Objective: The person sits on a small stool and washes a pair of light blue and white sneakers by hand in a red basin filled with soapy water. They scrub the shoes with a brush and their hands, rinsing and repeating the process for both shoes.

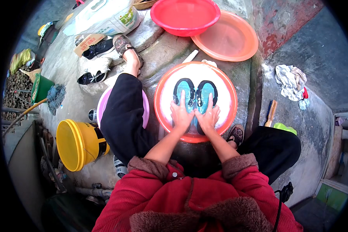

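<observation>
An orange-rimmed basin (pixel 157 106) of white sudsy water sits in front of me between my legs. Side by side in it lie two shoes with teal insides and dark rims, the left shoe (pixel 185 86) and the right shoe (pixel 207 88). My left hand (pixel 181 115) is on the left shoe, its index finger stretched along the inside and the other fingers curled. On the right shoe, my right hand (pixel 207 116) grips in the same way. My thumbs come close together between the shoes. Foam and my hands hide the near ends of both shoes.
Beyond the basin stand a red basin (pixel 185 17) and an orange basin (pixel 230 36). A yellow bucket (pixel 71 145) lies tilted at left, near a purple basin (pixel 145 110). Dark shoes (pixel 98 48) rest at far left. Right: a brush (pixel 271 112) and crumpled cloth (pixel 290 80).
</observation>
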Tool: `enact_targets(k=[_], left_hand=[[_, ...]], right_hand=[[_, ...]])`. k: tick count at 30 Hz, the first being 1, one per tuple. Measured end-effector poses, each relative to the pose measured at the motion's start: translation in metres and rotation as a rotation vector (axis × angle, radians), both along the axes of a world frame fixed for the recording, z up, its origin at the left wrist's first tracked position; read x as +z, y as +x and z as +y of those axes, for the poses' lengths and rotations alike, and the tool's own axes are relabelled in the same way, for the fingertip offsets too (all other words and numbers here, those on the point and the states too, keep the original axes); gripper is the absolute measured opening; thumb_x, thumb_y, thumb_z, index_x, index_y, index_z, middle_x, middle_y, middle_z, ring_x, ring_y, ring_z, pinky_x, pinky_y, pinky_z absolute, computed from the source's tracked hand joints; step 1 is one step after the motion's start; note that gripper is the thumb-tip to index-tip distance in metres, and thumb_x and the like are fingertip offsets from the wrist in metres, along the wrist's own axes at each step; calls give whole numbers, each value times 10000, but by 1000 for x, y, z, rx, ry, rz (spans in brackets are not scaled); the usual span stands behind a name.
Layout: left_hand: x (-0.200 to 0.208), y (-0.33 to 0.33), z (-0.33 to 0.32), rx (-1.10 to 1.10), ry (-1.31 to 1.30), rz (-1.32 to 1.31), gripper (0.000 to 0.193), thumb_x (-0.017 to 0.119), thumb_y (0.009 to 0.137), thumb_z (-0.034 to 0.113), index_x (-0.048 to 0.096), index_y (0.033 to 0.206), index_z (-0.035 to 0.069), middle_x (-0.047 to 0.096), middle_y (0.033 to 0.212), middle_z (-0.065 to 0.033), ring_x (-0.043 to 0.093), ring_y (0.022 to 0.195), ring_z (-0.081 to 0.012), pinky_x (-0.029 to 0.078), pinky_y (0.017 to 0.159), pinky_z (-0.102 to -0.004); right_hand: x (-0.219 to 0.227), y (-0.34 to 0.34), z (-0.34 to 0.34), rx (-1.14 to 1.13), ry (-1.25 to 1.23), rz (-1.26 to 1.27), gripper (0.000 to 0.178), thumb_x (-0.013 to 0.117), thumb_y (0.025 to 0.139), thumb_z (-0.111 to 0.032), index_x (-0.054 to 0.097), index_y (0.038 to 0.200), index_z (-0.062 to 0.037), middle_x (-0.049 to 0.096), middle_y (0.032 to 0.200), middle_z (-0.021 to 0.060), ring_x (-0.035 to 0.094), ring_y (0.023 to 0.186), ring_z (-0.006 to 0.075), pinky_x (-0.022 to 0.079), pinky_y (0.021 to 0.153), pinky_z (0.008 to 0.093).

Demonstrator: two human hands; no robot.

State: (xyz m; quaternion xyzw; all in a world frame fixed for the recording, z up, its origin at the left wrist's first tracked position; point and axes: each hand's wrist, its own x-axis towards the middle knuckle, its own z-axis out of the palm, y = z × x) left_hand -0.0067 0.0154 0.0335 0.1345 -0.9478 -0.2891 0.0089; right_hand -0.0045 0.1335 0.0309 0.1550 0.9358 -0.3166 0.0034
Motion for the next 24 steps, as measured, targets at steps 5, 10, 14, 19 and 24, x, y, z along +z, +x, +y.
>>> enact_targets(k=[5, 10, 14, 19, 24], left_hand=[[-15, -3, 7, -20, -67, -105, 1029, 815, 699, 326, 230, 1545, 356, 357, 1345, -358, 415, 1227, -511, 418, 996, -544], [-28, -6, 8, -52, -149, -129, 1065, 808, 691, 282, 189, 1554, 361, 353, 1358, -361, 417, 1228, -506, 418, 1005, -531], [-41, -14, 12, -64, -180, -212, 1102, 792, 688, 235, 136, 1568, 336, 360, 1350, -367, 422, 1227, -501, 420, 1008, -519], [-46, -19, 13, -48, -154, -334, 1064, 758, 711, 208, 139, 1572, 291, 385, 1340, -360, 426, 1235, -490, 438, 991, -508], [-86, -37, 2, -150, -28, -858, 862, 685, 780, 318, 296, 1538, 189, 404, 1412, -306, 418, 1309, -389, 441, 978, -511]], right_hand=[[-26, 0, 4, 17, 81, -31, 1052, 799, 701, -358, 194, 1557, -269, 440, 1246, 287, 441, 1165, 452, 404, 928, 568], [-30, -5, 5, 60, 148, -98, 1082, 803, 700, -310, 157, 1566, -269, 437, 1257, 286, 443, 1173, 449, 410, 938, 559], [-41, -15, 8, 91, 149, -142, 1101, 779, 695, -212, 116, 1573, -257, 453, 1217, 288, 471, 1134, 454, 430, 943, 536], [-43, -24, 5, 91, 68, -300, 1049, 736, 717, -139, 130, 1568, -234, 501, 1165, 293, 540, 1074, 448, 462, 925, 523], [-82, -37, 12, 157, 31, -690, 821, 708, 777, -278, 340, 1507, -202, 466, 1383, 279, 558, 1182, 408, 477, 956, 499]])
